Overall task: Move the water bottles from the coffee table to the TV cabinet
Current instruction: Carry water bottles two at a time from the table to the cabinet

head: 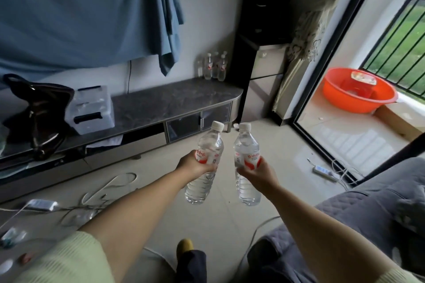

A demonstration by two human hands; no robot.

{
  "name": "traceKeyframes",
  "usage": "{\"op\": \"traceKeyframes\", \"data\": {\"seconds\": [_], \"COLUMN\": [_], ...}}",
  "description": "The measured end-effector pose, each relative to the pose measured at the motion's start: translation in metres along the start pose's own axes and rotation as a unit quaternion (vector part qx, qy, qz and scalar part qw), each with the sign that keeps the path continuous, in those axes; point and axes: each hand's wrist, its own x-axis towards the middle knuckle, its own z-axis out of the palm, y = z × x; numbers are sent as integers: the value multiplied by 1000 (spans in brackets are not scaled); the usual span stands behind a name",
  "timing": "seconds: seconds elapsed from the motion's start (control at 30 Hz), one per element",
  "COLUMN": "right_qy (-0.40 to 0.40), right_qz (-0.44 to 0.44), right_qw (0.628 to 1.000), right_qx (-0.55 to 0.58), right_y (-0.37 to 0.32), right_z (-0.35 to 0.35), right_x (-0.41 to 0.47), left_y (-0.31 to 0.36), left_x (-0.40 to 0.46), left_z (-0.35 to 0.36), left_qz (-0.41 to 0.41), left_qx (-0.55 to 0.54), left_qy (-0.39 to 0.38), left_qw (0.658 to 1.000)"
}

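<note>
My left hand (195, 165) grips a clear water bottle (208, 145) with a white cap and a red-and-white label, held upright over the floor. My right hand (258, 173) grips a second bottle (246, 145) of the same kind, close beside the first. Both are held out in front of me, short of the TV cabinet (165, 101), a long low unit with a dark marbled top. Several more water bottles (215, 66) stand at the cabinet's far right end against the wall. The coffee table shows only as a pale edge (13, 257) at bottom left.
A dark bag (39, 110) and a clear plastic box (92, 109) sit on the cabinet's left part. Cables and a power strip (41, 204) lie on the floor. A grey sofa (368, 213) is at right, another power strip (324, 171) near the open balcony door, an orange basin (358, 92) outside.
</note>
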Motion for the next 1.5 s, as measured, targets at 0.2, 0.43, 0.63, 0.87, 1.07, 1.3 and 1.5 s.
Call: {"op": "traceKeyframes", "data": {"seconds": [0.2, 0.43, 0.63, 0.87, 1.07, 1.3, 1.5], "right_qy": [11, 39, 23, 11, -30, -10, -23], "right_qz": [22, 21, 31, 33, 48, 65, 90], "right_qw": [1000, 998, 998, 997, 997, 997, 995], "right_qx": [4, 53, 58, 65, 56, 32, 27], "right_y": [-37, -88, -99, -95, -99, -103, -100], "right_z": [12, 26, 24, 15, -12, -36, -31], "right_x": [100, 192, 264, 392, 521, 626, 707], "left_y": [33, 70, 89, 124, 178, 206, 213], "left_x": [108, 212, 281, 393, 490, 583, 666], "left_z": [-33, -81, -89, -76, -60, -47, -47], "left_qz": [22, 33, 16, -7, -21, -78, -106], "left_qx": [-19, -68, -78, -57, -93, -88, -79], "left_qy": [-11, -39, -53, -40, -25, -9, -28], "left_qw": [1000, 996, 995, 998, 995, 993, 991]}}
